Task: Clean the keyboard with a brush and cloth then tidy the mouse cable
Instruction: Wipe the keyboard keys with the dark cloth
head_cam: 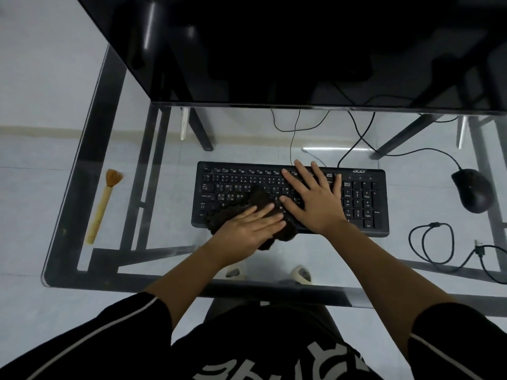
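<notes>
head view: left hand flat on dark cloth, right hand spread, seemingly on keyboard

Keyboard: centre of the desk, in front of the monitor. Cloth: on the keyboard's near-left part, overhanging its near edge, under the left hand. Right hand: flat on the keys, right of the cloth. Brush: near the left edge. Mouse: right of the keyboard; coiled cable nearer the front edge.
</notes>
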